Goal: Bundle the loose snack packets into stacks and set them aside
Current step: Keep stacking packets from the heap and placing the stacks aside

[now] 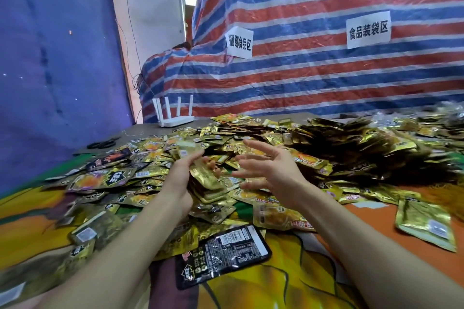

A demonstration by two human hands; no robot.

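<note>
Above the heap [113, 179], left hand [179, 179] around a packet stack [209, 179], seemingly lengthwise away; right hand [272, 170] splayed.

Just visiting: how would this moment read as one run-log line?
step: gathering a bundle | left hand: grips stack of gold packets | right hand: open, fingers spread, beside the stack | loose packets: heaped around

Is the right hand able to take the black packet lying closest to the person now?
Probably yes. The right hand is open and holds nothing. The black packet lies uncovered, nearer the person than that hand, and nothing stands between them.
</note>
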